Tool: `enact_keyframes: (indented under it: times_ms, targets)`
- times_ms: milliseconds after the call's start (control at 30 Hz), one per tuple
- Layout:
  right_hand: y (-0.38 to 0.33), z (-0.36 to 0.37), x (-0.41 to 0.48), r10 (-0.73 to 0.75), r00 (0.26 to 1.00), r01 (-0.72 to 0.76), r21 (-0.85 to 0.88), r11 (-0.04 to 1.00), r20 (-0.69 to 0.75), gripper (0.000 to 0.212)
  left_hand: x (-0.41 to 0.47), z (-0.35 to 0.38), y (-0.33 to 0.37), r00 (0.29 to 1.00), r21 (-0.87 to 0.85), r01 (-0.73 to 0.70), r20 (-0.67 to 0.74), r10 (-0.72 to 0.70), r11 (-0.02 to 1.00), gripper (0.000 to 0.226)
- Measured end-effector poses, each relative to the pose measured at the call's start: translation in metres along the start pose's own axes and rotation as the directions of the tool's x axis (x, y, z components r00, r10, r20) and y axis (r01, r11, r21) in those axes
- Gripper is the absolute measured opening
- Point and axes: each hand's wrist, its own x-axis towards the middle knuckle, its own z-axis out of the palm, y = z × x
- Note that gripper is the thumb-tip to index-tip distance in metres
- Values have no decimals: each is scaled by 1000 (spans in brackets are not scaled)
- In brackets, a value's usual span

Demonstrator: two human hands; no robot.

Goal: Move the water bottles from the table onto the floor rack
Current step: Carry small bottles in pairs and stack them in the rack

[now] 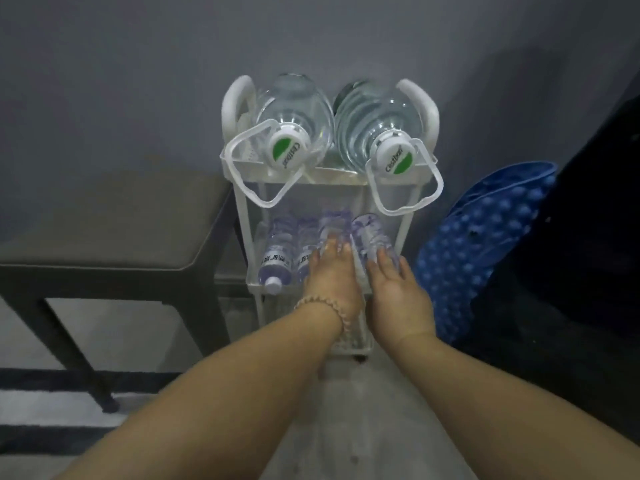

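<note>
A white tiered floor rack (404,227) stands against the grey wall. Two large clear water jugs (294,109) (375,123) lie on its top tier, their white-and-green caps facing me. Several small water bottles lie side by side on the middle tier, the leftmost (277,259) with its white cap toward me. My left hand (329,275), wearing a bead bracelet, has its fingers closed over the third small bottle (334,225). My right hand (396,292) grips the rightmost small bottle (369,233) from its right side. The lower tier is mostly hidden behind my wrists.
A dark table (104,230) with thin legs stands just left of the rack. A blue dotted cushion-like thing (478,244) leans right of it, beside a dark bulky object (588,220). A striped rug (34,410) covers the floor at the lower left.
</note>
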Motion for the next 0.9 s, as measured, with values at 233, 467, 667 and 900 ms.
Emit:
enact_keyframes:
  times_ms: [233,467,667,900]
  targets:
    - [-6,14,46,-9,999,8,-37,999,-32,68,47,9,0,998,-70,11,-53,-15,997,57]
    - [-4,38,65,-6,1000,6,-44,999,-11,66,74,33,-11,999,-2,8,-43,-8,1000,54]
    - [-3,44,69,-4,999,4,7,1000,32,50,76,43,-14,999,80,0,-50,4,997,49]
    - [6,37,63,-80,994,72,105,992,80,67,72,56,-17,997,197,-15,-75,30,980,55]
